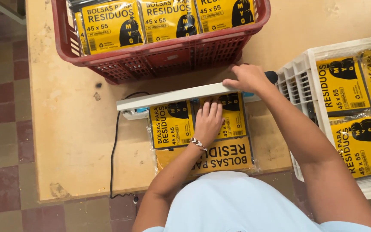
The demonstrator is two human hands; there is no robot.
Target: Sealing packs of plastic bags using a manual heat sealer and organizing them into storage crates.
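A white bar-shaped heat sealer [172, 96] lies across the wooden table [78, 141], its arm lowered. My right hand [246, 78] presses on the right end of the arm, near a black knob [272, 76]. My left hand [208, 121] rests flat, fingers spread, on two yellow-labelled plastic packets [171, 125] lying side by side with their top edges under the sealer arm. A third yellow packet [226, 157] lies beneath them, closer to me.
A red plastic crate [168, 53] with yellow packets stands behind the sealer. A white plastic crate [299, 73] with more yellow packets sits at the right. A black cord [113, 150] runs from the sealer over the table's near edge. Tiled floor lies to the left.
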